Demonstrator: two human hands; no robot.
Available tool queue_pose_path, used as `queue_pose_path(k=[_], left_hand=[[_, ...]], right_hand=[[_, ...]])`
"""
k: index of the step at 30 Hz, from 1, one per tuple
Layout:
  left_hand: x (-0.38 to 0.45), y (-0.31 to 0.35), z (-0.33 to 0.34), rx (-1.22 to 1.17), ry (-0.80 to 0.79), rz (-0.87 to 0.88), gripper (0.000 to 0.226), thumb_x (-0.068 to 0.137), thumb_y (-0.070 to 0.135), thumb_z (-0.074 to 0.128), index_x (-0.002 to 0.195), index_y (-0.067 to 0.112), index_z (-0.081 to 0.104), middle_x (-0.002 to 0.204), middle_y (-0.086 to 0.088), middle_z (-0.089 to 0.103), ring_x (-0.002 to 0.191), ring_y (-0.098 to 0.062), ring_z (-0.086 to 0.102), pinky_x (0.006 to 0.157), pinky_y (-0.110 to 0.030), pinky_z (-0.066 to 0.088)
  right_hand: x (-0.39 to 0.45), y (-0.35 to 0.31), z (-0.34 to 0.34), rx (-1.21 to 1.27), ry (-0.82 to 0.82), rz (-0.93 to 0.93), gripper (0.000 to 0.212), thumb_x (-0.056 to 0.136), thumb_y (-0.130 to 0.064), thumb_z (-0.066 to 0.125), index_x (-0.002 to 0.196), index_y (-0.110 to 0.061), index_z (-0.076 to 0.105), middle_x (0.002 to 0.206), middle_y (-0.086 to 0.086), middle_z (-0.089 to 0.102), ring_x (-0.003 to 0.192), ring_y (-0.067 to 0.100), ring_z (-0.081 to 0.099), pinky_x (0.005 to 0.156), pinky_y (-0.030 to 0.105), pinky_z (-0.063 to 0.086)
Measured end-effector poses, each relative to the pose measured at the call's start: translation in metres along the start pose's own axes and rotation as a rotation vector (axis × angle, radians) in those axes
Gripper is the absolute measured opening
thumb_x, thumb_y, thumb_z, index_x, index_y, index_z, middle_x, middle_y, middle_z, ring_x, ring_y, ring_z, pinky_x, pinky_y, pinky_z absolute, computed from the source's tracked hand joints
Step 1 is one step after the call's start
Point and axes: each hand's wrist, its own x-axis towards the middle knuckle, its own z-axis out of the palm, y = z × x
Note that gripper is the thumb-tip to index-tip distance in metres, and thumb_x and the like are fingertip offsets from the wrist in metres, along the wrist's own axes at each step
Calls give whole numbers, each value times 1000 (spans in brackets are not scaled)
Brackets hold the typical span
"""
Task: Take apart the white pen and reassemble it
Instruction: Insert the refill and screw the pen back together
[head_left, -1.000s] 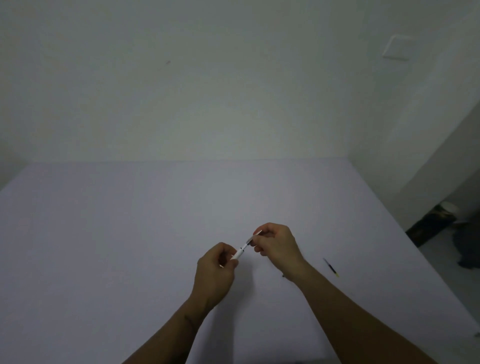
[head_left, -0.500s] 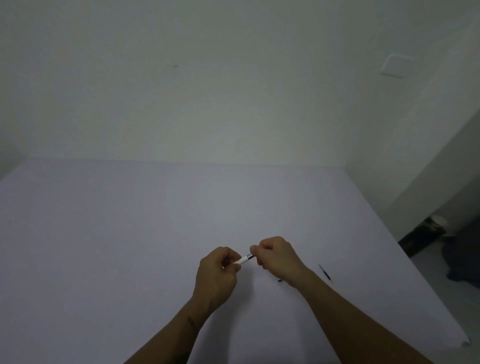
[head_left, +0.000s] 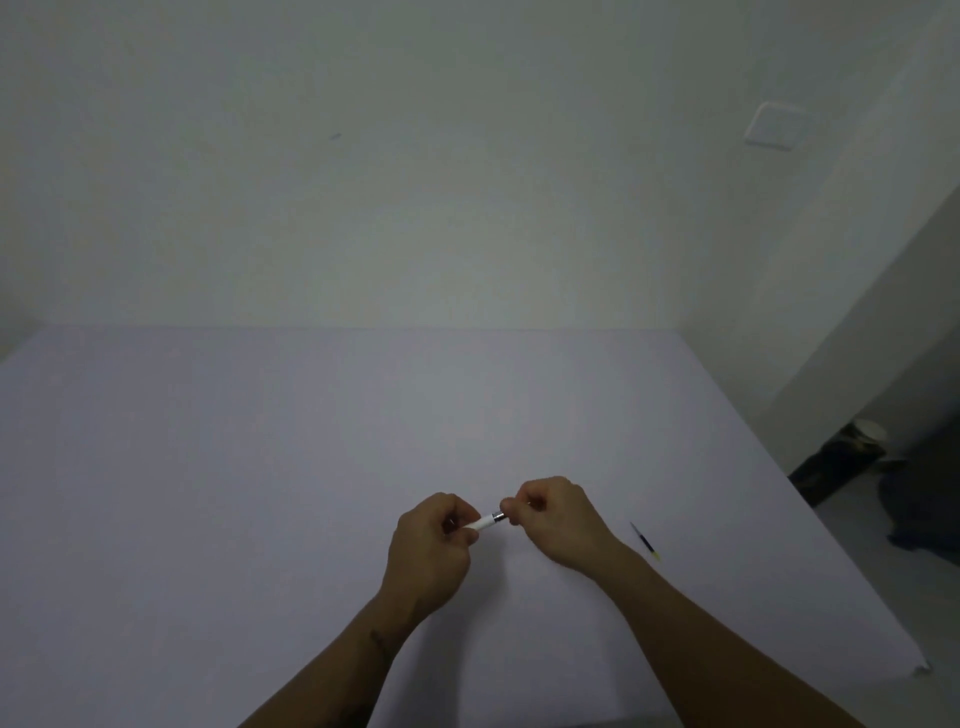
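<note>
Both hands pinch the white pen (head_left: 485, 521) above the table (head_left: 260, 467): left hand (head_left: 431, 545) on the barrel, right hand (head_left: 556, 519) on its metal end. Twist along one axis; the refill (head_left: 644, 541) lies right.

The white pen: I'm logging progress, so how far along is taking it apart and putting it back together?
Done: the dark refill already lies out on the table, right of the hands. In hand: the left hand and right hand each grip one end of the white pen, only a short white stretch and metal collar showing. Left: refitting the refill and closing the barrel.
</note>
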Motion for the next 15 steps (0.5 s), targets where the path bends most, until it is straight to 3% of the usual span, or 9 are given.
queue_pose_path(k=[3,6,10,13,15], left_hand=[[-1,0,-1,14,3,12,14,84,6,69,81,19,67,81,3,66,75,-15,62,65,-19,48],[-2,-1,-1,20,9,6,16,84,6,70,80,21,67,80,4,66,75,-15,62,65,-18,48],[-3,-2,-3,59,38,39,17,83,5,69,80,22,66,78,7,65,73,-11,61,65,-22,52],[-4,-5,-6,95,55,85,18,82,5,67,80,22,66,78,10,64,73,-9,60,67,-29,56],[-5,-8,-7,118,58,89,18,83,5,67,81,23,65,79,10,64,74,-10,60,69,-30,57]], right_hand=[[-1,-1,1,7,-3,9,27,89,-39,66,78,-15,71,61,-4,56,51,9,45,48,19,36],[-2,-3,0,66,-4,0,22,82,-31,75,101,-24,66,84,-2,64,63,11,56,49,20,42],[-2,-2,1,-26,-33,-59,14,81,-12,73,85,-24,67,82,-2,65,66,10,57,56,21,49],[-1,-2,5,-81,-19,-79,7,86,-21,70,81,-24,69,79,-1,67,67,11,58,60,23,48],[-2,-2,6,-113,-46,-87,12,90,-29,67,80,-22,70,72,-2,63,60,10,52,54,21,42]])
